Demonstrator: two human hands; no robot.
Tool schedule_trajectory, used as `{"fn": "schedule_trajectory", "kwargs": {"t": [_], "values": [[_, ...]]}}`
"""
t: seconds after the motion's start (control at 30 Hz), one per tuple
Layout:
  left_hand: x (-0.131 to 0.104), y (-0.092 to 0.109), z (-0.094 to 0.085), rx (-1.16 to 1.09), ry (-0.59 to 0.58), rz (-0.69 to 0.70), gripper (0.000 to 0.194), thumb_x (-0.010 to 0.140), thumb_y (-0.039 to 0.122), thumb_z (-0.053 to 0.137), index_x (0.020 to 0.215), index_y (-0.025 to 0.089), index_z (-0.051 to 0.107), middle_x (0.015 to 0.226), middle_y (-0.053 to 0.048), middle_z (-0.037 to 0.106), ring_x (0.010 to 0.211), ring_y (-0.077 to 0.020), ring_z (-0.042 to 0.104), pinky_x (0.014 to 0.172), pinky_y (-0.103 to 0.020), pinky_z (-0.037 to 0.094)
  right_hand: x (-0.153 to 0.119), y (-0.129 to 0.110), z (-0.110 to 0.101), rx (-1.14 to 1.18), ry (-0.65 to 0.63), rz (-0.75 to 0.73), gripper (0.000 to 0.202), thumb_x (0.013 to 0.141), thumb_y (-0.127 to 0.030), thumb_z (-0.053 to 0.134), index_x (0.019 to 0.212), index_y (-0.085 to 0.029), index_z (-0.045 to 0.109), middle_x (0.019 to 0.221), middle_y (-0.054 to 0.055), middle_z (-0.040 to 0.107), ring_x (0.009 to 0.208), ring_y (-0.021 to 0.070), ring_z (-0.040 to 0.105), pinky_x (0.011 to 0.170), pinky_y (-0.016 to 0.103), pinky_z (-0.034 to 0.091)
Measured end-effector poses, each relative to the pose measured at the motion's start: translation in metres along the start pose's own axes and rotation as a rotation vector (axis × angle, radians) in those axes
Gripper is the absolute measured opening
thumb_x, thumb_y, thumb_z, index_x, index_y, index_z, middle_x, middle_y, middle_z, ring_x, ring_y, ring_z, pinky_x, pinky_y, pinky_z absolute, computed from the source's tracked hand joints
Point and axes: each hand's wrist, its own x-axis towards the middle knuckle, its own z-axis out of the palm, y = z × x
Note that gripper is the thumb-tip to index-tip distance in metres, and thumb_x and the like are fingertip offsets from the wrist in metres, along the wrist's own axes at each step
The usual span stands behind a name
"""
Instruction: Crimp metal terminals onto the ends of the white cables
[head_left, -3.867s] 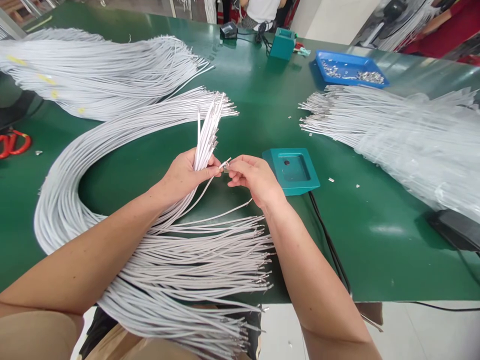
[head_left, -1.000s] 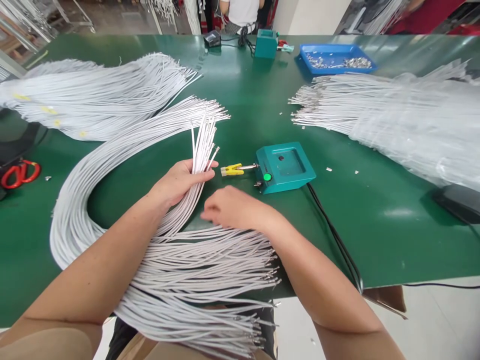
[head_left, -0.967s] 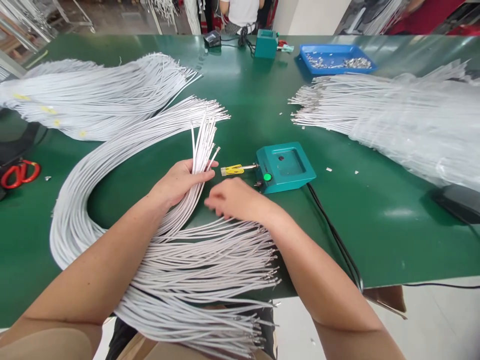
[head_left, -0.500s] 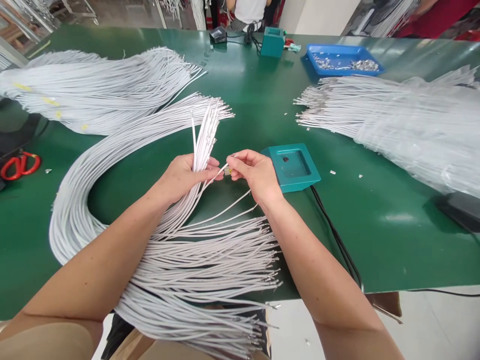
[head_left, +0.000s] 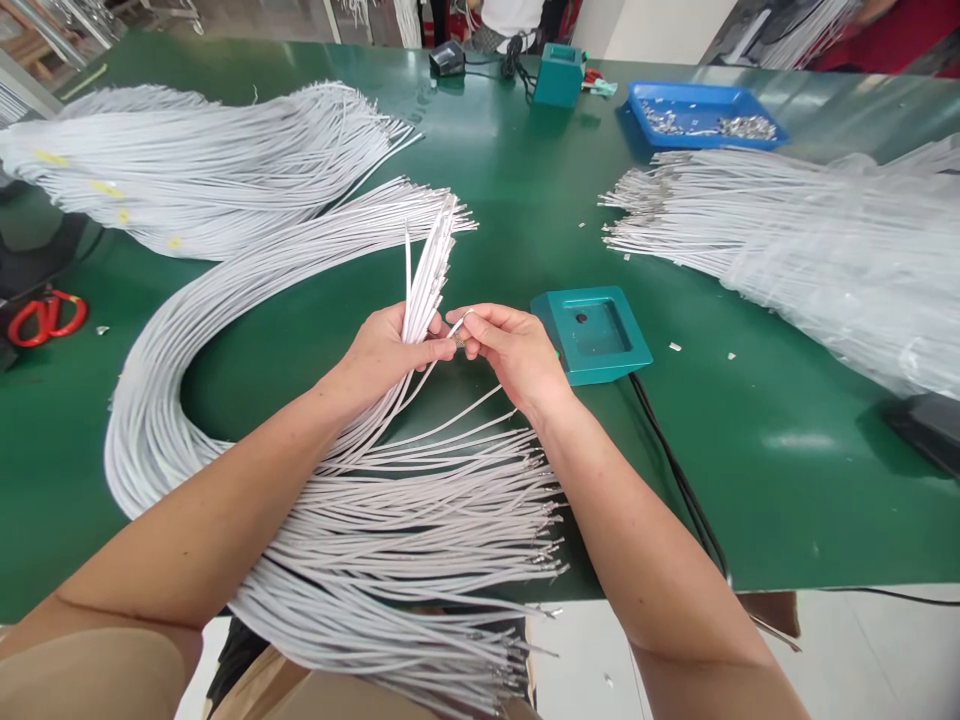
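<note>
My left hand point(head_left: 397, 345) is closed around a small bunch of white cables point(head_left: 431, 275) whose ends point up and away. Between the thumb and fingers of my right hand point(head_left: 510, 345) is the end of a single white cable point(head_left: 456, 326). The fingertips of both hands almost meet there, and a small yellowish piece shows between them, too small to name. A larger bundle of white cables point(head_left: 161, 350) curves round on the left. More loose cable ends point(head_left: 420, 540) spread under my forearms toward the table's front edge.
Just right of my hands sits a teal box point(head_left: 600, 330) with black cords. Cable bundles lie at the back left point(head_left: 225, 160) and, under clear plastic, at the right point(head_left: 787, 220). A blue tray point(head_left: 705, 115) holds small metal parts. Red-handled scissors point(head_left: 49, 318) lie left.
The single cable's end has bent over at my right fingertips, and my two hands are slightly closer together. The whole view has shifted a little.
</note>
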Motion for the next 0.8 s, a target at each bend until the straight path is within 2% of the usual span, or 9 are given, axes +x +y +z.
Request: {"fn": "schedule_trajectory", "kwargs": {"t": [0.1,0.23,0.33,0.43,0.53,0.6,0.67,0.8], "values": [[-0.0012,0.0012,0.0006,0.0,-0.007,-0.017,0.031,0.063,0.03,0.086,0.076,0.017,0.061,0.075,-0.004,0.069,0.074,-0.0199,0.068,0.056,-0.027,0.044,-0.001,-0.0004,0.0005,0.008,-0.007,0.013,0.019,0.076,-0.036,0.073,0.083,-0.019,0.076,0.068,-0.003,0.062,0.06,0.0079,0.048,0.065,0.025,0.042],[-0.0017,0.0001,-0.0001,-0.007,0.022,0.011,0.032,0.061,0.029,0.086,0.076,0.017,0.06,0.079,-0.002,0.069,0.071,-0.0163,0.064,0.056,-0.027,0.044,-0.002,-0.0012,0.0036,0.03,0.0,0.014,0.016,0.076,-0.034,0.072,0.08,-0.019,0.075,0.067,-0.003,0.06,0.061,0.0082,0.047,0.062,0.025,0.04],[-0.0018,0.0006,-0.0002,-0.006,0.051,0.028,0.033,0.061,0.028,0.086,0.074,0.018,0.057,0.076,0.0,0.066,0.07,-0.0154,0.063,0.056,-0.026,0.045,-0.0015,-0.0003,0.0057,0.102,-0.014,0.035,0.014,0.074,-0.029,0.073,0.067,-0.018,0.07,0.067,-0.002,0.059,0.061,0.0083,0.046,0.058,0.024,0.036],[-0.0029,0.0036,0.0013,0.046,0.064,0.039,0.031,0.064,0.028,0.084,0.074,0.018,0.056,0.072,0.0,0.065,0.068,-0.0153,0.064,0.054,-0.026,0.045,0.0004,0.0015,0.0054,0.236,-0.068,0.139,0.02,0.07,-0.026,0.074,0.057,-0.017,0.062,0.062,-0.004,0.052,0.059,0.0081,0.046,0.055,0.023,0.034],[-0.0049,0.0066,0.0036,0.094,0.064,0.043,0.028,0.068,0.028,0.08,0.075,0.018,0.055,0.074,-0.001,0.068,0.068,-0.0167,0.066,0.055,-0.027,0.046,0.0019,0.0011,0.0042,0.252,-0.087,0.215,0.023,0.071,-0.038,0.077,0.069,-0.018,0.066,0.061,-0.005,0.049,0.059,0.0093,0.049,0.057,0.024,0.036],[-0.006,0.0067,0.0048,0.104,0.037,0.047,0.024,0.071,0.028,0.078,0.076,0.018,0.056,0.079,-0.003,0.071,0.07,-0.019,0.068,0.057,-0.03,0.049,0.0018,-0.0007,0.0047,0.203,-0.062,0.218,0.035,0.074,-0.053,0.073,0.077,-0.019,0.069,0.059,-0.005,0.048,0.057,0.0103,0.048,0.058,0.026,0.037],[-0.0065,0.0051,0.0052,0.111,0.0,0.059,0.021,0.073,0.028,0.076,0.078,0.018,0.058,0.081,-0.005,0.073,0.072,-0.02,0.069,0.061,-0.032,0.052,0.001,-0.0025,0.0059,0.152,-0.037,0.2,0.043,0.075,-0.062,0.07,0.077,-0.019,0.069,0.055,-0.006,0.044,0.053,0.0101,0.044,0.056,0.026,0.036],[-0.0066,0.0014,0.0035,0.13,-0.012,0.091,0.022,0.073,0.029,0.077,0.079,0.019,0.058,0.079,-0.003,0.071,0.072,-0.0197,0.069,0.061,-0.032,0.052,0.0,-0.0025,0.0066,0.128,-0.081,0.153,0.042,0.071,-0.058,0.076,0.067,-0.019,0.064,0.055,-0.006,0.041,0.053,0.0089,0.042,0.055,0.025,0.036]]}}
